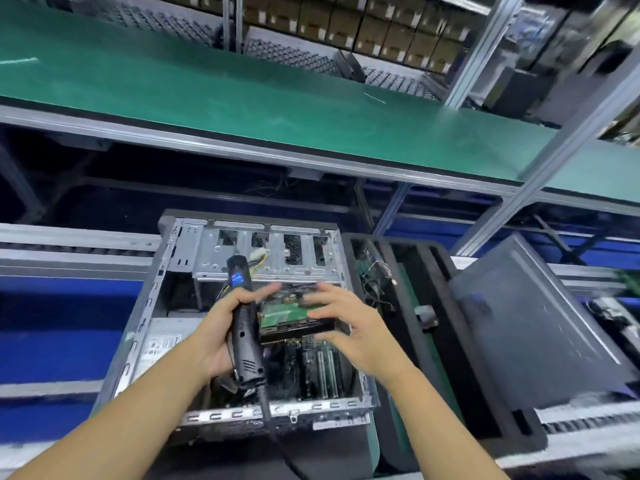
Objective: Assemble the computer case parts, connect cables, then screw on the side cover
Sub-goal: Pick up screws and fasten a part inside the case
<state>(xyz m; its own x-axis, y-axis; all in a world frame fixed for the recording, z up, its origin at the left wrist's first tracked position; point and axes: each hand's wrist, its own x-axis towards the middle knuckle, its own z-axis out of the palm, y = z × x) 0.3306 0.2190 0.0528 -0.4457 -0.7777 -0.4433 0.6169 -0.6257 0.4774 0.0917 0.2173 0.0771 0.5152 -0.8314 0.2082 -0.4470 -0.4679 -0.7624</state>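
An open grey computer case (pixel 145 327) lies on its side in front of me, its inside facing up. My left hand (pixel 221 327) grips a black electric screwdriver (pixel 244 337) whose tip points away from me, and its fingertips reach to the hard drive. My right hand (pixel 349 323) holds that black hard drive (pixel 294 317), green circuit board up, over the case just below the silver drive cage (pixel 266 251). The motherboard (pixel 311 365) with memory sticks lies beneath. A dark side cover (pixel 540 327) leans at the right.
A black tray (pixel 415 292) with cables and a green board stands right of the case. The line has blue panels (pixel 62 341) and grey rails. A green conveyor belt (pixel 207 88) runs above, with an aluminium post (pixel 568 140) at the right. Boxes and perforated cases stand behind.
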